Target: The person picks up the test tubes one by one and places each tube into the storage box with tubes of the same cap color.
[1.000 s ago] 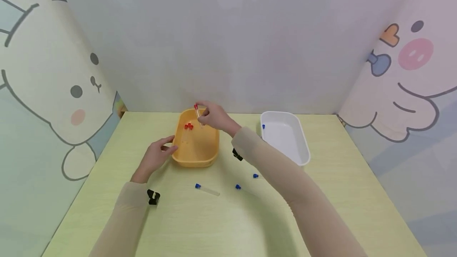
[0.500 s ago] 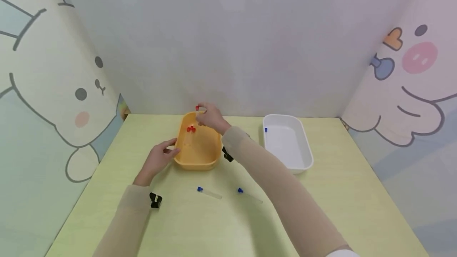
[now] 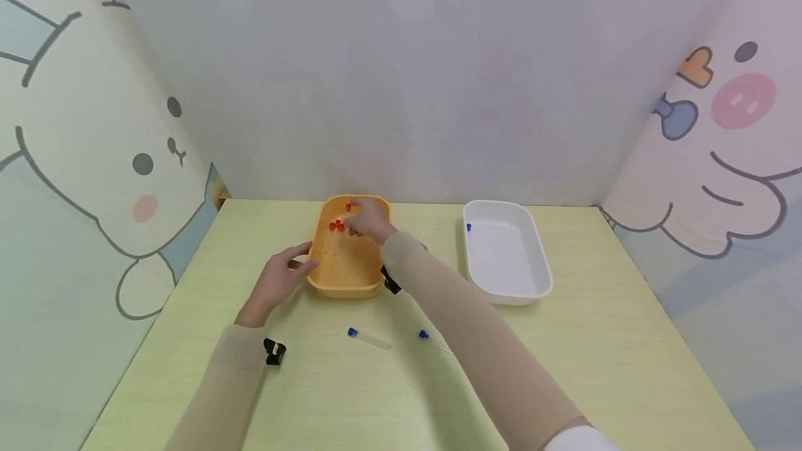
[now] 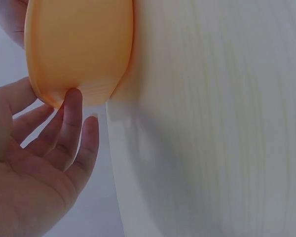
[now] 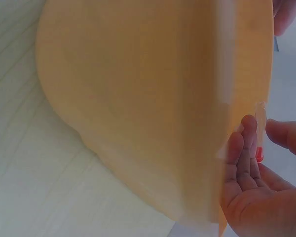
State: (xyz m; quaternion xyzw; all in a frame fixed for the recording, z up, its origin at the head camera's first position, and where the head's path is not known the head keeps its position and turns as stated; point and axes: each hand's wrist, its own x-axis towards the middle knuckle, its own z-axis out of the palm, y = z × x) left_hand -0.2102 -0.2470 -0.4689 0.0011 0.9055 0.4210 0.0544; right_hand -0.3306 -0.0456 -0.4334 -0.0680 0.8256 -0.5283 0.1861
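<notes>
In the head view, my right hand (image 3: 370,220) is over the far half of an orange tray (image 3: 344,284). It holds a small clear test tube with a red cap (image 5: 259,154) between thumb and fingers. Several red-capped tubes (image 3: 337,225) lie in the tray just left of that hand, their clear bodies faint. My left hand (image 3: 282,277) holds the tray's left side by the rim. In the left wrist view, its fingertips (image 4: 73,96) touch the outer wall while the thumb reaches behind the rim.
A white tray (image 3: 507,291) stands to the right with a blue-capped tube (image 3: 468,227) in it. Nearer me on the table lie two blue-capped tubes (image 3: 374,341), one partly behind my right sleeve (image 3: 464,326). A wall (image 3: 401,89) rises behind the trays.
My right hand has moved down and slightly toward me, lowering the red-capped tube from above the far rim into the orange tray. My left hand has stayed on the rim.
</notes>
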